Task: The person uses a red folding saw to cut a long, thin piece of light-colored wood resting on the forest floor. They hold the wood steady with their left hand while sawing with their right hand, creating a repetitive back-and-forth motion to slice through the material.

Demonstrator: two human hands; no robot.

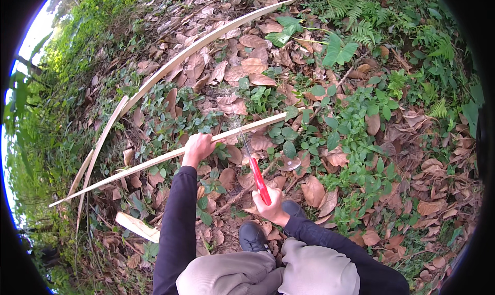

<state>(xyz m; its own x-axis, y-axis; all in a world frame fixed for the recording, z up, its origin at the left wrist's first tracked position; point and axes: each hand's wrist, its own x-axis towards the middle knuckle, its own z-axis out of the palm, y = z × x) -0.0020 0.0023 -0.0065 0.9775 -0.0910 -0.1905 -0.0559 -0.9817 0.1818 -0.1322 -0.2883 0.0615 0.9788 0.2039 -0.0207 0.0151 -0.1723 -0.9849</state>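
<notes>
My left hand point(199, 148) is wrapped round a long, pale wooden strip point(149, 163) that slants from the lower left up to the right. In my right hand point(269, 204) is a hand saw point(260, 181) with a red handle, its fingers closed round the grip. The thin saw blade point(244, 139) points away from me and crosses the strip to the right of my left hand. Whether the teeth have cut into the wood cannot be made out.
A long curved wooden strip point(206, 39) lies beyond, with thinner strips point(100, 140) at the left. A short pale wood piece point(138, 226) rests beside my left forearm. Dry brown leaves point(252, 65) and low green plants point(356, 120) cover the ground around my shoes point(252, 236).
</notes>
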